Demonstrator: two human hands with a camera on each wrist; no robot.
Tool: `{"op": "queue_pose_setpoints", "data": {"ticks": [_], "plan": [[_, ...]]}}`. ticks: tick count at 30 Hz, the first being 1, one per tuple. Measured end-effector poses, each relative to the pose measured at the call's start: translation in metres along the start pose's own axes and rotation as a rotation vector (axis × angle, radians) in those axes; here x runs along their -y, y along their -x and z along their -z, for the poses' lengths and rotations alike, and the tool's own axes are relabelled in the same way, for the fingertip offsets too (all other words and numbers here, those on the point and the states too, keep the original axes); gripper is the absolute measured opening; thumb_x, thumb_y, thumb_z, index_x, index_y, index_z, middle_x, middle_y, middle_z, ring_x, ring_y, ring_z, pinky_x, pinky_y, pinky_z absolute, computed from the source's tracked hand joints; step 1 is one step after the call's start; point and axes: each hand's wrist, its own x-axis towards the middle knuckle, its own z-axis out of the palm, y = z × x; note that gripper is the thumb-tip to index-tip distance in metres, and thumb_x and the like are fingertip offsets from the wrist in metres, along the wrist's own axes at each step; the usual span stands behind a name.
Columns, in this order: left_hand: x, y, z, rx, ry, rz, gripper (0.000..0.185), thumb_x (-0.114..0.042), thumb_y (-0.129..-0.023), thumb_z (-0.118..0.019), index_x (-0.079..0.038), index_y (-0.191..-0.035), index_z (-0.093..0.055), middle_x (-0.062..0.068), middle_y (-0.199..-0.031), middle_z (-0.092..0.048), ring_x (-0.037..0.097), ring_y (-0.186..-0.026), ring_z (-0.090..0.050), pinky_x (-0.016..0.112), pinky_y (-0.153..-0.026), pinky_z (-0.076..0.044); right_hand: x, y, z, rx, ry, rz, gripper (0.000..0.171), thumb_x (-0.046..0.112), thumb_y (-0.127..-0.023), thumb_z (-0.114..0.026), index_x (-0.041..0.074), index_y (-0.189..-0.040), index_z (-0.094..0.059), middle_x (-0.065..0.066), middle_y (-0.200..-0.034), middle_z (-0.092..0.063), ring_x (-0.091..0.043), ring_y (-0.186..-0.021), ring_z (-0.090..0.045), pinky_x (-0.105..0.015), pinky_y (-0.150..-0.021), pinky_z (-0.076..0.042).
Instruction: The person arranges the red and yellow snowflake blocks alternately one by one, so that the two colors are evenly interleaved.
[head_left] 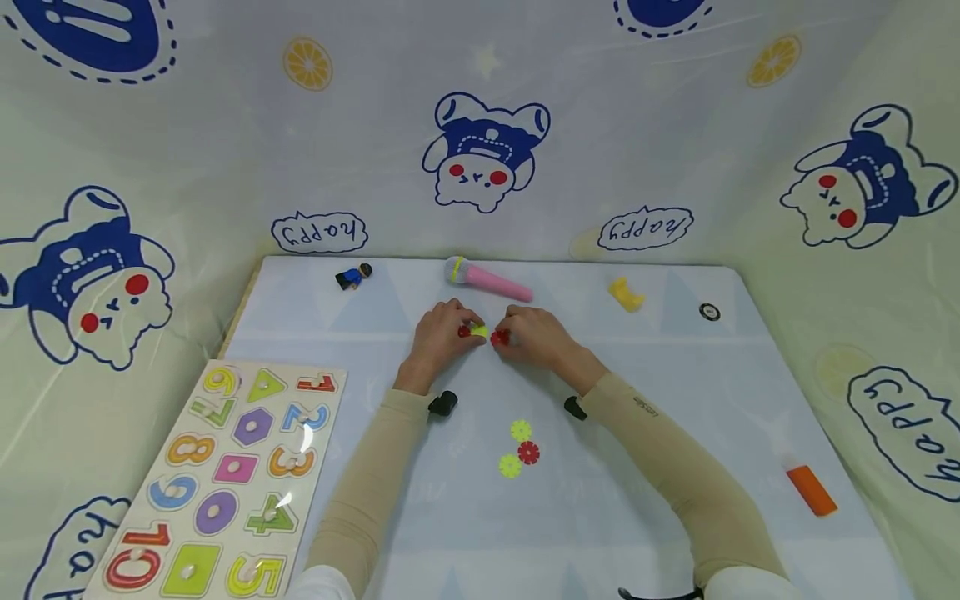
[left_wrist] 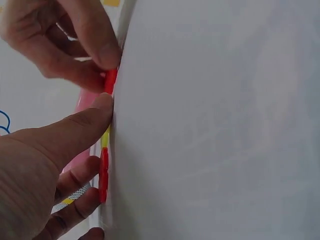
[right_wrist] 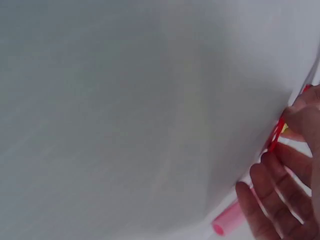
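My left hand (head_left: 441,335) pinches a yellow-green notched disc (head_left: 480,331) between thumb and fingers. Joined to that disc is a red notched disc (left_wrist: 103,175), seen edge-on in the left wrist view beside the curled fingers. Close on the other side, my right hand (head_left: 536,337) pinches another red notched disc (head_left: 498,337), held edge to edge with the yellow-green one. Thumb and fingers cover part of each disc. Nearer to me lie two loose yellow-green discs (head_left: 510,466) and a loose red disc (head_left: 528,452), grouped together on the white table (head_left: 600,517).
Beyond the hands lies a pink toy microphone (head_left: 495,282). A small toy figure (head_left: 354,276) is at back left; a yellow piece (head_left: 626,294) and a black round token (head_left: 709,312) are at back right. A number puzzle board (head_left: 217,483) fills the left; an orange block (head_left: 812,490) lies right.
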Motion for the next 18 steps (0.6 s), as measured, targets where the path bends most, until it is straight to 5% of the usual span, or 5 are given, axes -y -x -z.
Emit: {"op": "queue_pose_setpoints", "data": {"ticks": [10, 18], "plan": [[-0.001, 0.004, -0.004, 0.013, -0.007, -0.005, 0.029, -0.029, -0.095, -0.088, -0.016, -0.12, -0.083, 0.009, -0.113, -0.068, 0.028, -0.105, -0.06, 0.044, -0.093, -0.05, -0.003, -0.002, -0.01, 0.029, -0.052, -0.083, 0.04, 0.031, -0.097, -0.085, 0.008, -0.13, -0.08, -0.007, -0.113, -0.077, -0.018, -0.085, -0.067, -0.036, -0.08, -0.059], [-0.004, 0.001, 0.004, 0.048, -0.007, -0.008, 0.035, -0.031, -0.096, -0.086, -0.014, -0.125, -0.078, 0.011, -0.12, -0.068, 0.029, -0.113, -0.06, 0.047, -0.102, -0.05, 0.007, 0.041, -0.003, 0.086, -0.145, -0.162, 0.052, 0.035, -0.093, -0.089, 0.01, -0.136, -0.076, -0.005, -0.111, -0.076, -0.018, -0.095, -0.068, -0.035, -0.088, -0.06]]}}
